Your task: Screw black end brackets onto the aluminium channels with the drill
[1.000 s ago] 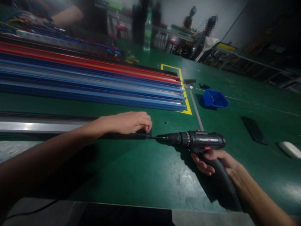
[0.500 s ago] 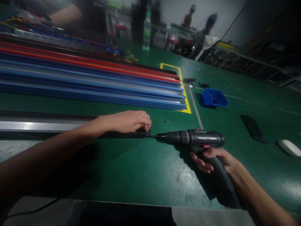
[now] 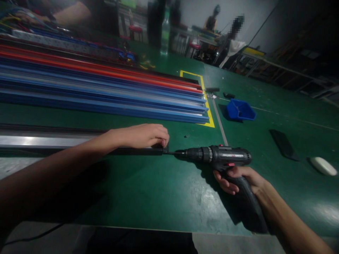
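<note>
My right hand (image 3: 233, 180) is wrapped round the handle of a black cordless drill (image 3: 219, 154), which points left. The drill's long thin bit reaches the right end of a black and silver metal profile (image 3: 137, 151) lying on the green table. Over that same end rests my left hand (image 3: 148, 136), its fingers curled down on a small black end piece (image 3: 166, 148). How much of the piece lies under the fingers is hidden. A small dark part (image 3: 186, 136) sits on the table just above the bit.
Blue profiles (image 3: 106, 102) and red profiles (image 3: 106, 68) lie behind, reaching a yellow taped outline (image 3: 212, 120). To the right are a blue bin (image 3: 240, 110), a black flat object (image 3: 284, 144) and a white object (image 3: 323, 165). A bottle (image 3: 165, 33) stands behind; a person's arm (image 3: 72, 13) shows upper left.
The whole view has shifted very slightly. Both hands and the drill keep the same places relative to the profile.
</note>
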The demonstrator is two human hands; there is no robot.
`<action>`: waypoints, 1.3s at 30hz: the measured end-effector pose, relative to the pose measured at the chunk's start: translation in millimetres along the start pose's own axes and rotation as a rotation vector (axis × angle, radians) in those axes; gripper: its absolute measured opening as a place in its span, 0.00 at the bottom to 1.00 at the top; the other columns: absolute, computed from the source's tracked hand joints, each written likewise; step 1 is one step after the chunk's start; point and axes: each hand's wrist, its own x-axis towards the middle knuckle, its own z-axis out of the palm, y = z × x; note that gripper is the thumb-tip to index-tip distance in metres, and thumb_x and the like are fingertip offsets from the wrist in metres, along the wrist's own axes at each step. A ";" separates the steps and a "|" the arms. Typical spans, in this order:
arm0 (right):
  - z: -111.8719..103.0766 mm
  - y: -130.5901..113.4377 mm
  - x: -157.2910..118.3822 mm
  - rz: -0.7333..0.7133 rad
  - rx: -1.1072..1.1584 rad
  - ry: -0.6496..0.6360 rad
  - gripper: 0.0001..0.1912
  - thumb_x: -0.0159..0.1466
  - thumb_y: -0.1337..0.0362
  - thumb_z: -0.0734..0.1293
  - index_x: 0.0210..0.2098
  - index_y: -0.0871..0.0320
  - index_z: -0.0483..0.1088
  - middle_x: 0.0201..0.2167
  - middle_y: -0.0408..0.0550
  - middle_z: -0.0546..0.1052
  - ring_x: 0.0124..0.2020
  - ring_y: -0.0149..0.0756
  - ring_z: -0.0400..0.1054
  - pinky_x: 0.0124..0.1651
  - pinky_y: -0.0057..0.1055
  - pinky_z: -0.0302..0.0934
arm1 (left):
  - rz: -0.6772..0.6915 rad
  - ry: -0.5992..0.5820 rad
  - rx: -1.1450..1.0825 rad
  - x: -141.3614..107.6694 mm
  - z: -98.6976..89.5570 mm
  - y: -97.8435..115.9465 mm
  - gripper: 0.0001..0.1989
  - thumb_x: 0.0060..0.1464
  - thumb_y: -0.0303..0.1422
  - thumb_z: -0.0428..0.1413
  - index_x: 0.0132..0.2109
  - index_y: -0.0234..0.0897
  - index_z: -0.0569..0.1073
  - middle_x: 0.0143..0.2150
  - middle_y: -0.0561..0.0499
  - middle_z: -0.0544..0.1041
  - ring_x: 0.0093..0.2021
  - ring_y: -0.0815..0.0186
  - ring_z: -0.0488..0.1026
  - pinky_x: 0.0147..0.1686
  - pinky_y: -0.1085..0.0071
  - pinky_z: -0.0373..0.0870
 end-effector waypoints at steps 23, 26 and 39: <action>9.4 -4.4 -1.5 0.005 -0.056 0.041 0.14 0.58 0.53 0.76 0.35 0.57 0.76 0.24 0.44 0.72 0.18 0.27 0.55 0.23 0.29 0.64 | 0.026 -0.005 -0.059 3.3 -2.6 0.3 0.13 0.66 0.25 0.49 0.37 0.38 0.77 0.39 0.50 0.79 0.41 0.67 0.74 0.46 0.72 0.68; 10.3 -4.9 -1.6 0.007 -0.069 0.061 0.15 0.58 0.53 0.76 0.35 0.57 0.76 0.24 0.44 0.71 0.18 0.27 0.54 0.22 0.29 0.63 | 0.031 -0.001 -0.060 3.0 -2.9 0.6 0.13 0.66 0.25 0.49 0.37 0.38 0.77 0.38 0.50 0.78 0.40 0.67 0.74 0.45 0.72 0.67; 4.6 -2.4 0.2 0.006 -0.044 0.030 0.15 0.57 0.54 0.75 0.36 0.60 0.77 0.24 0.44 0.72 0.18 0.25 0.55 0.23 0.27 0.61 | 0.019 -0.009 -0.084 2.7 -4.2 1.3 0.14 0.66 0.25 0.49 0.36 0.38 0.78 0.38 0.50 0.78 0.40 0.68 0.74 0.44 0.73 0.68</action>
